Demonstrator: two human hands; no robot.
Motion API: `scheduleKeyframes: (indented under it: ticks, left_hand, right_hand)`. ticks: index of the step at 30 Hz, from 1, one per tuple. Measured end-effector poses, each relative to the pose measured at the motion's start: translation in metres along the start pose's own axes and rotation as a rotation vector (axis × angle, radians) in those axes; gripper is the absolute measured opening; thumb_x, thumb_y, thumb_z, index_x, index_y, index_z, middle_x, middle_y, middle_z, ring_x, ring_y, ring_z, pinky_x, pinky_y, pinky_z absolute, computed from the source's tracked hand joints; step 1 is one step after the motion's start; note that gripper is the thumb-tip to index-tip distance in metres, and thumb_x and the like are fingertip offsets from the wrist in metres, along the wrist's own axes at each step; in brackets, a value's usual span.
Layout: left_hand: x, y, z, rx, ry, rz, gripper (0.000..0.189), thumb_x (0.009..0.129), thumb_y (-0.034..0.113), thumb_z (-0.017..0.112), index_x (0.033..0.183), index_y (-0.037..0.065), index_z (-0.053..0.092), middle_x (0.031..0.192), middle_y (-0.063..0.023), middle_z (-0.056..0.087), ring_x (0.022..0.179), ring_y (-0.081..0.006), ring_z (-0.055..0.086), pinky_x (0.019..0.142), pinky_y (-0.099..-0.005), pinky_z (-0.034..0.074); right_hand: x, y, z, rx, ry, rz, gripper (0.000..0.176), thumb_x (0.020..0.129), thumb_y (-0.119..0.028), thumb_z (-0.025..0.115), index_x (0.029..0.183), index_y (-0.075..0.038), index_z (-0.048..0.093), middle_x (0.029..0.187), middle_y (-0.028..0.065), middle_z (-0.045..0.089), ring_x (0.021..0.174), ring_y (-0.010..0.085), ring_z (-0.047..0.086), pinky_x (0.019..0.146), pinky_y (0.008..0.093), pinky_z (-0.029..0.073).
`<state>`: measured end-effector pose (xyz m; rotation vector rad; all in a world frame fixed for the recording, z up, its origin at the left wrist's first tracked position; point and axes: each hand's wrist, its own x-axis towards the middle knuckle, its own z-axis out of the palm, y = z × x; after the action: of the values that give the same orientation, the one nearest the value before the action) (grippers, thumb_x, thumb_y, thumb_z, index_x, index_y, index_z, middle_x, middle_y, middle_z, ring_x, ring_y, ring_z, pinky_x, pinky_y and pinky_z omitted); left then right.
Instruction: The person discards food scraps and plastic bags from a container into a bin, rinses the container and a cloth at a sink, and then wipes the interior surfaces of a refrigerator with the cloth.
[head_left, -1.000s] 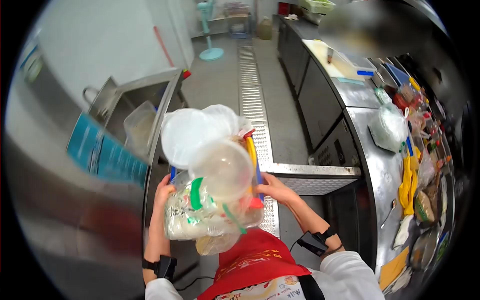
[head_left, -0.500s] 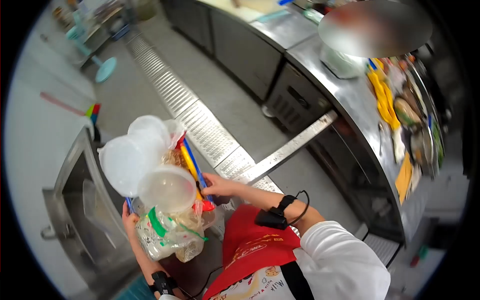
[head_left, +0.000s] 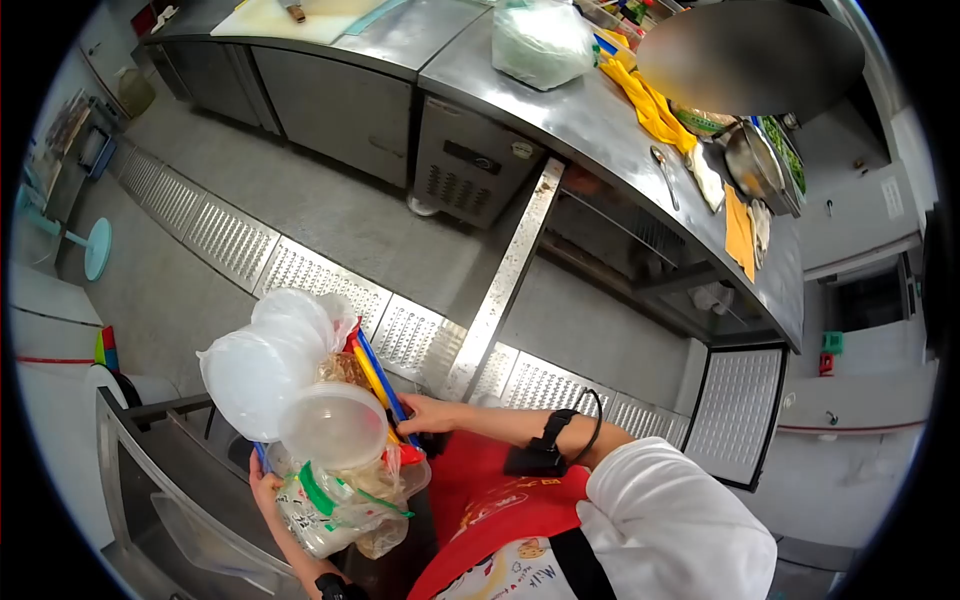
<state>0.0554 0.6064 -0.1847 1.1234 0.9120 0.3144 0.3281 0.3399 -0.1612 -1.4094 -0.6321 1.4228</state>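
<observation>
Carrying a heaped bundle (head_left: 345, 465) in front of the red apron (head_left: 500, 505), the person has both hands on it and none of it rests on any surface. The gathering and lifting look done. The bundle is not yet set down anywhere.

It hangs just above the near corner of the steel sink (head_left: 150, 480) at the lower left. It is well apart from the long steel tabletop (head_left: 560, 110) across the aisle, where a filled plastic bag (head_left: 540, 40) sits. The drain grating (head_left: 300, 275) runs along the floor between them.

On top of the bundle sits a round clear tub (head_left: 335, 425), with a larger white tub (head_left: 255, 368) leaning beside it. Yellow, blue and red strips (head_left: 378, 372) stick up behind them, and bagged food (head_left: 325, 508) sags underneath.

The left hand (head_left: 265, 492) comes up from below, forearm nearly vertical, its grip curled round the lower left side of the bags. The right hand (head_left: 425, 412) reaches in from the right. Its forearm lies level across the body with a black strap (head_left: 540, 455) at the wrist. Its grip is closed on the bundle's right edge, just beside the blue strip.
</observation>
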Motion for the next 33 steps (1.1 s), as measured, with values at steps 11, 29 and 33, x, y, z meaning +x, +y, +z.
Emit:
scheduleKeyframes:
  ticks: [11, 29, 33]
  left_hand:
    - [-0.042, -0.056, 0.088, 0.019, -0.111, -0.014, 0.082, 0.046, -0.003, 0.04, 0.128, -0.004, 0.038, 0.111, -0.0104, 0.054, 0.086, -0.0161, 0.056, 0.069, -0.0183, 0.043]
    - [-0.171, -0.005, 0.285, -0.222, -0.103, -0.123, 0.067, 0.056, -0.002, 0.041, 0.123, -0.002, 0.043, 0.087, -0.0097, 0.058, 0.061, -0.0152, 0.054, 0.055, -0.0243, 0.045]
    - [-0.164, -0.024, 0.232, -0.135, -0.096, -0.019, 0.063, 0.056, 0.0, 0.044, 0.119, -0.002, 0.048, 0.076, -0.0044, 0.056, 0.052, -0.0096, 0.047, 0.049, -0.0214, 0.039]
  right_hand:
    - [-0.13, 0.063, -0.04, 0.113, 0.16, -0.101, 0.058, 0.07, -0.021, 0.06, 0.12, 0.0, 0.04, 0.088, 0.003, 0.048, 0.079, 0.0115, 0.046, 0.07, 0.0256, 0.042]
    - [-0.307, 0.013, -0.097, 0.09, 0.318, -0.16, 0.056, 0.065, -0.025, 0.064, 0.112, 0.001, 0.048, 0.096, 0.0069, 0.055, 0.084, 0.0145, 0.053, 0.075, 0.0286, 0.046]
    - [-0.293, -0.004, -0.086, 0.047, 0.257, -0.143, 0.053, 0.068, -0.02, 0.061, 0.113, 0.003, 0.046, 0.093, 0.0077, 0.056, 0.081, 0.0144, 0.055, 0.073, 0.0277, 0.047]
